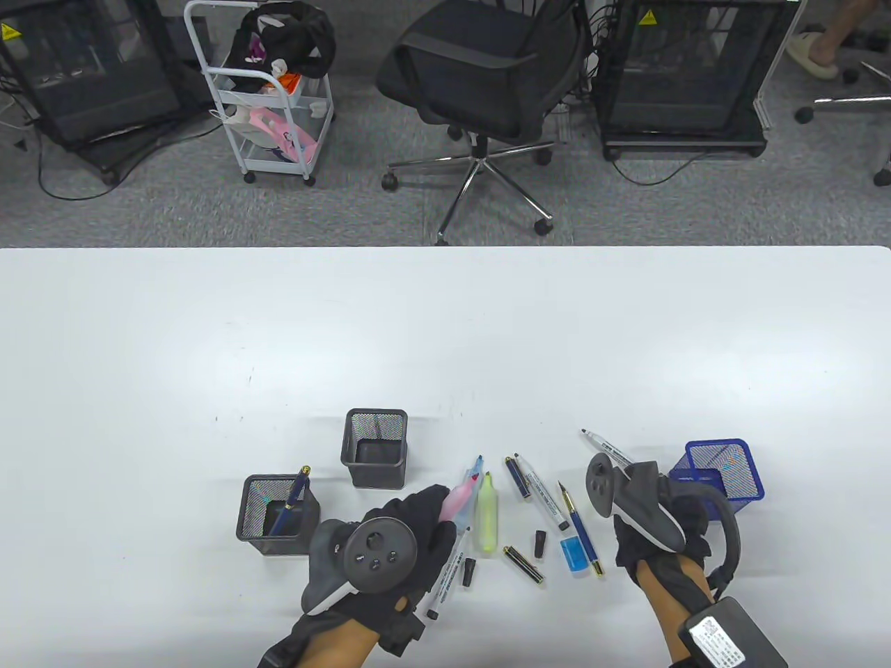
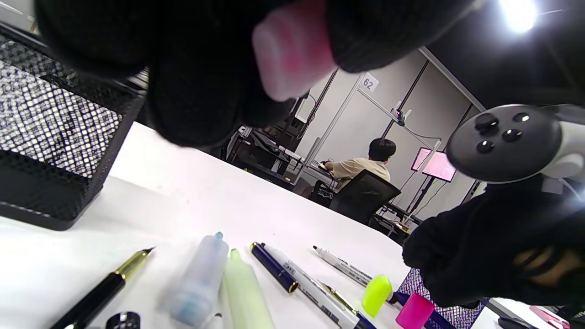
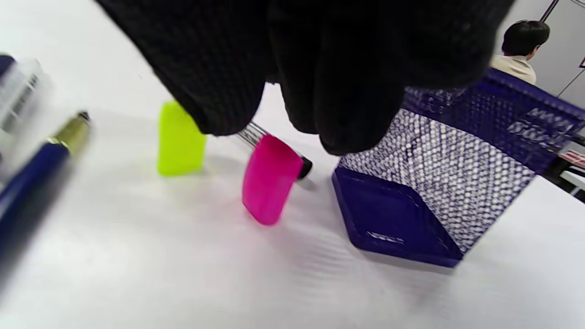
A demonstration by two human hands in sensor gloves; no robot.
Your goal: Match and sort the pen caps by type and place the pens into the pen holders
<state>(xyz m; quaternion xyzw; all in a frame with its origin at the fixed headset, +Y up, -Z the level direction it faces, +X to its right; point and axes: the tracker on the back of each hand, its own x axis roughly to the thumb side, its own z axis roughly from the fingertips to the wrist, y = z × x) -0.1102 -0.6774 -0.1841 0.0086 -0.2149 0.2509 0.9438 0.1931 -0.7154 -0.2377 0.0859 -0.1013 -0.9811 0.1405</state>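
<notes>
Your right wrist view shows what the table view hides: a pink cap and yellow cap beside the blue holder. Your left hand grips a pale pink highlighter over the table; your right hand's grasp I cannot tell.

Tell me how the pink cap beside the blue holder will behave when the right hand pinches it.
The pink cap looks like small, hollow, glossy plastic, so probably light and stiff, perhaps slippery in gloved fingers. It stands tilted on the table and may tip if nudged. Its flattish sides suggest it will slide rather than roll.
</notes>
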